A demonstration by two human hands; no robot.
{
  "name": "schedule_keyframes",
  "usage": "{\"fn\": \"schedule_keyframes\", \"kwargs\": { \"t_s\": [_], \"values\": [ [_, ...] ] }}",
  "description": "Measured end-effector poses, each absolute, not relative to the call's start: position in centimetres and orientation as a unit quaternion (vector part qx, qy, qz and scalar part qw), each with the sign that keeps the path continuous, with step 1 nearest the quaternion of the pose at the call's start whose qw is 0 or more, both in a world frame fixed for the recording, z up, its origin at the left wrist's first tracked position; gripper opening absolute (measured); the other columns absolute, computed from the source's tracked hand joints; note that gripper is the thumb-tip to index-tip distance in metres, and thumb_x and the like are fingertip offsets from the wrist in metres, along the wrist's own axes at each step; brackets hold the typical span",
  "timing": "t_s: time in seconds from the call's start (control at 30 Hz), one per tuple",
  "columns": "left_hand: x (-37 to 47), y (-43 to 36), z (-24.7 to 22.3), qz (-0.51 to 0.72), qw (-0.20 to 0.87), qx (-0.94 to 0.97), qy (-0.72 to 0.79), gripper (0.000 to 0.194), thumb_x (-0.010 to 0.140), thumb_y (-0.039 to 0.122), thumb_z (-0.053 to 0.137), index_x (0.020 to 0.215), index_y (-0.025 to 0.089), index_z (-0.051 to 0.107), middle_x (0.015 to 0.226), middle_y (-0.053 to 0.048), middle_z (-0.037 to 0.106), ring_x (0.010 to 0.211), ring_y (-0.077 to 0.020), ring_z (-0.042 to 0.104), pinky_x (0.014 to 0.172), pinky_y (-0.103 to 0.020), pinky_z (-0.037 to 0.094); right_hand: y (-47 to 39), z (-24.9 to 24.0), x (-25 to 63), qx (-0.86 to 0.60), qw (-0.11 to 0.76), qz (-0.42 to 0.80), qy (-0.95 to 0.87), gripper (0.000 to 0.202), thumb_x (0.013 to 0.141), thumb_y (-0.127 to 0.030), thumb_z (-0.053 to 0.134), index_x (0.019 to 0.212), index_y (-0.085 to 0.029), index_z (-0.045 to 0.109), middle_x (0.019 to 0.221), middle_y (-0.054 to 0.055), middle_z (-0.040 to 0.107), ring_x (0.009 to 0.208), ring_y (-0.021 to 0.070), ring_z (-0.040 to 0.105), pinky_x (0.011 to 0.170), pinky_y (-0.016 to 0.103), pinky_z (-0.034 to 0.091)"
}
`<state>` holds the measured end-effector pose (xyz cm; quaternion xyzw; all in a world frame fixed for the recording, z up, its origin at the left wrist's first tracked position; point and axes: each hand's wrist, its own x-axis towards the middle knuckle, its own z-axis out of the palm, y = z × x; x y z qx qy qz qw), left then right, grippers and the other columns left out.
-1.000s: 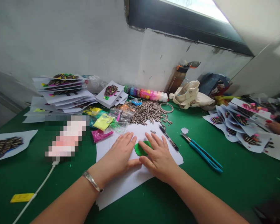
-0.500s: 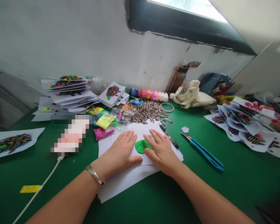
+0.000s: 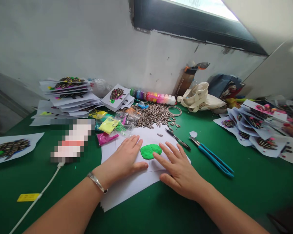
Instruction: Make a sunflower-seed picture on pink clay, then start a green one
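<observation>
Left hand (image 3: 123, 159) flat on paper (image 3: 127, 191), fingers spread, grip released. Right hand (image 3: 179, 170) same, fingertips just beside clay (image 3: 150, 151), not holding it. Clay pressed flat between both hands. No seeds (image 3: 153, 117) stuck on yet, pile sat beyond fingertips.

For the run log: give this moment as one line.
left hand: flat on white paper | right hand: flat, fingertips beside green clay disc | blue cutters: right, untouched
</observation>
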<state>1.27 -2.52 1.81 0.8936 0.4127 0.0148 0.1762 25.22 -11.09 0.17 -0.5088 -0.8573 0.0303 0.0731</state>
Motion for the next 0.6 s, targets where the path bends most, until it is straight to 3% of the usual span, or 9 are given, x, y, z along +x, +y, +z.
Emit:
{"fn": "schedule_keyframes", "kwargs": {
  "t_s": [0.17,0.37,0.6],
  "values": [
    [1.23,-2.6,1.69,0.031,0.175,0.893,0.413,0.082,0.082,0.06,0.058,0.145,0.011,0.036,0.156,-0.021,0.027,0.145,-0.0349,0.021,0.117,-0.05,0.022,-10.68,0.29,24.46,-0.501,0.055,0.04,-0.863,0.056,0.095,-0.059,0.039,0.146,-0.037,0.039,0.156,0.007,0.032,0.144,0.0366,0.022,0.111,0.066,0.015],
    [1.35,-2.61,1.81,-0.003,0.159,0.895,0.416,0.084,0.083,0.061,0.056,0.147,0.011,0.033,0.157,-0.02,0.023,0.146,-0.0329,0.018,0.118,-0.047,0.02,-10.8,0.19,24.93,-0.52,0.078,0.04,-0.849,0.054,0.095,-0.058,0.039,0.146,-0.039,0.037,0.161,0.007,0.018,0.146,0.0342,0.016,0.112,0.064,0.014],
    [1.3,-2.37,1.54,0.007,0.164,0.897,0.411,0.086,0.083,0.062,0.056,0.147,0.009,0.033,0.157,-0.02,0.023,0.146,-0.0338,0.018,0.117,-0.049,0.02,-10.67,0.41,24.62,-0.513,0.085,0.051,-0.853,0.047,0.095,-0.056,0.041,0.138,-0.038,0.05,0.158,0.007,0.027,0.145,0.0346,0.019,0.112,0.064,0.013]
  ]
}}
